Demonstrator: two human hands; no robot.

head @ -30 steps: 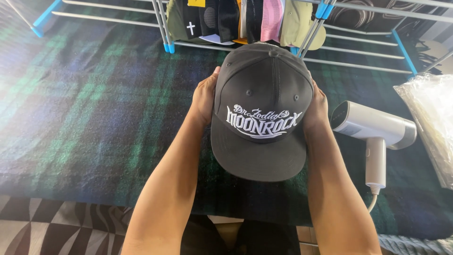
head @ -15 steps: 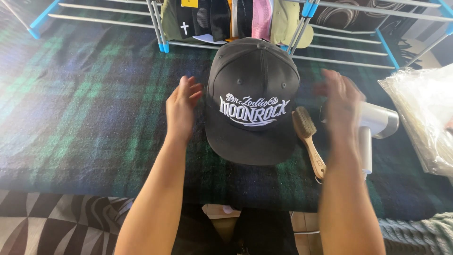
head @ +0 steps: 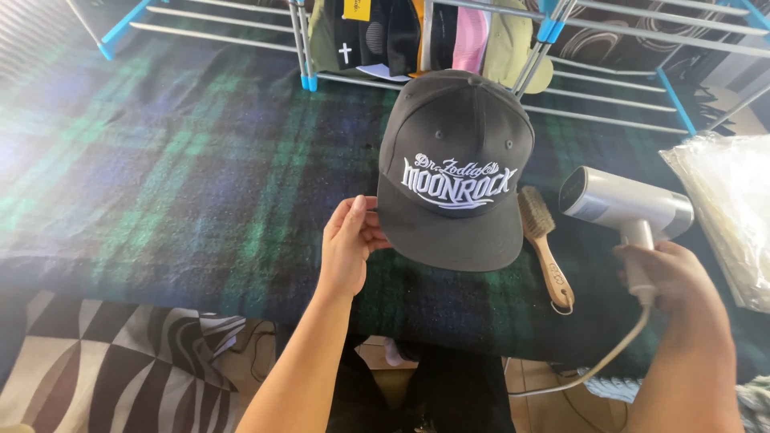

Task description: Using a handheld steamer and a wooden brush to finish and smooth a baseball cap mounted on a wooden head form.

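dark green and blue plaid cloth [head: 160, 176] covers the work surface. left hand [head: 349, 244] pinches the brim edge of the black cap [head: 453, 168] at frame centre; right hand [head: 670, 277], fingers wrapped tight, grips the white steamer [head: 626, 208] at lower right. wooden brush [head: 545, 244] lies between them, hats on a rack [head: 425, 36] up top.

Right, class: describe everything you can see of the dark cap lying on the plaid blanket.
The black snapback cap has a flat brim facing the person, a structured panelled crown with a top button, small eyelets and white embroidered lettering on the front. It looks like smooth cotton twill. It sits upright on the green and blue plaid blanket. The left hand pinches the brim's edge. A wooden brush lies close beside it.
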